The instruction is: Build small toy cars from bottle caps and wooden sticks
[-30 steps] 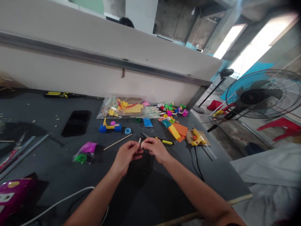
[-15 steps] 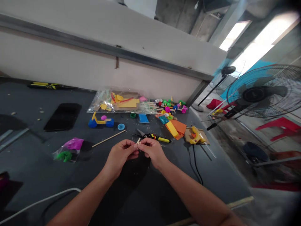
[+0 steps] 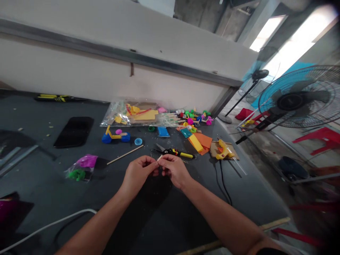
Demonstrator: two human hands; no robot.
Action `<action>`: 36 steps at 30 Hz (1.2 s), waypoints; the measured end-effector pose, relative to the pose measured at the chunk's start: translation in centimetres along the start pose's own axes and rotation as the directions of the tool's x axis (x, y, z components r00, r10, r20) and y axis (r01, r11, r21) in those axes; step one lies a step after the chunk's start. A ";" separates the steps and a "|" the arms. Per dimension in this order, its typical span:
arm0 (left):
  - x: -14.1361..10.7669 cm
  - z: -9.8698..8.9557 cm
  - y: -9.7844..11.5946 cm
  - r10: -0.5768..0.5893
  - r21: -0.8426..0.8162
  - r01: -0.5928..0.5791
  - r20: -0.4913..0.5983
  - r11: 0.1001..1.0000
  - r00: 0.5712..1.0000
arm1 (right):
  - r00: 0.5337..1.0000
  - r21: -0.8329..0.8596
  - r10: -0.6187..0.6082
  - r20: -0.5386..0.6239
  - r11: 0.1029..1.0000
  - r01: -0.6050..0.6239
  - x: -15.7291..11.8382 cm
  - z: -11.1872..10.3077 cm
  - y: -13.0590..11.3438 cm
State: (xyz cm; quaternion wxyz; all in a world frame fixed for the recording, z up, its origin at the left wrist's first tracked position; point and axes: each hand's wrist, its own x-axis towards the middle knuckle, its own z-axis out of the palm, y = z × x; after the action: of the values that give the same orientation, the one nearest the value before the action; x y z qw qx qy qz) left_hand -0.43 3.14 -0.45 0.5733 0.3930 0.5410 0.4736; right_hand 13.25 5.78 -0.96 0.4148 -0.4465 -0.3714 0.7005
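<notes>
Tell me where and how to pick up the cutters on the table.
Take the cutters by the yellow-and-black handles, probably best from the right. They lie on the table with the blades pointing left and the handles reaching right, so that side should keep you off the edges.

The person's left forearm [image 3: 106, 214] and right forearm [image 3: 216, 210], both bare, slant inward and away — left grip [image 3: 138, 173] and right grip [image 3: 175, 170] pinching close together at the fingertips [image 3: 155, 164], thumbs [image 3: 151, 167] uppermost, other fingers [image 3: 155, 173] curled underneath.
</notes>
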 end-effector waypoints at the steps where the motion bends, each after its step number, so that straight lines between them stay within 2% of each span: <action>1: -0.1 0.1 0.1 -0.023 -0.057 0.024 0.014 0.998 1.000 | 1.000 0.008 -0.003 -0.004 1.000 0.003 0.0 0.0 -0.1; 4: -0.3 0.4 0.2 -0.086 -0.185 0.099 0.079 0.978 0.993 | 0.999 0.026 -0.027 -0.029 0.999 0.027 0.0 -0.1 -0.4; 6: -0.4 0.5 0.2 -0.111 -0.200 0.131 0.106 0.971 0.988 | 0.997 0.026 -0.064 -0.039 0.998 0.065 0.0 -0.2 -0.5; 9: -0.4 0.5 0.2 -0.131 -0.197 0.146 0.087 0.970 0.988 | 0.995 -0.031 -0.097 -0.016 0.995 0.097 0.0 -0.3 -0.5; 14: -0.3 0.2 0.4 -0.166 -0.177 0.180 0.094 0.968 0.982 | 0.999 -0.121 -0.044 0.000 0.992 0.044 -0.1 -0.4 -0.4; 18: -0.2 -0.1 0.4 -0.242 -0.180 0.266 0.146 0.947 0.959 | 0.997 -0.074 0.034 0.067 0.997 -0.029 -0.1 -0.5 -0.5; 21: -0.3 0.0 0.3 -0.277 -0.182 0.309 0.184 0.933 0.943 | 0.993 -0.029 0.039 0.109 0.999 -0.036 -0.1 -0.6 -0.6; 26: -0.5 0.5 0.2 -0.189 -0.126 0.227 0.260 0.966 0.947 | 0.999 -0.018 -0.051 0.016 0.999 0.051 -0.2 -0.6 -0.9; 33: -0.5 0.4 0.1 -0.064 0.020 0.062 0.192 0.998 0.979 | 0.995 -0.162 -0.095 0.016 0.982 0.096 -0.4 -0.2 -1.1; 36: -0.6 0.3 0.0 -0.048 0.023 0.044 0.197 0.999 0.979 | 0.991 -0.196 -0.133 0.010 0.972 0.133 -0.6 -0.1 -1.1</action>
State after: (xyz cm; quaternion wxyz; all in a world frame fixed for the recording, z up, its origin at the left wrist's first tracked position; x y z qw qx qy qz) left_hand -0.08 2.55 -0.24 0.6313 0.4309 0.4946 0.4138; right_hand 13.76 5.64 0.21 0.4154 -0.4605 -0.4669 0.6304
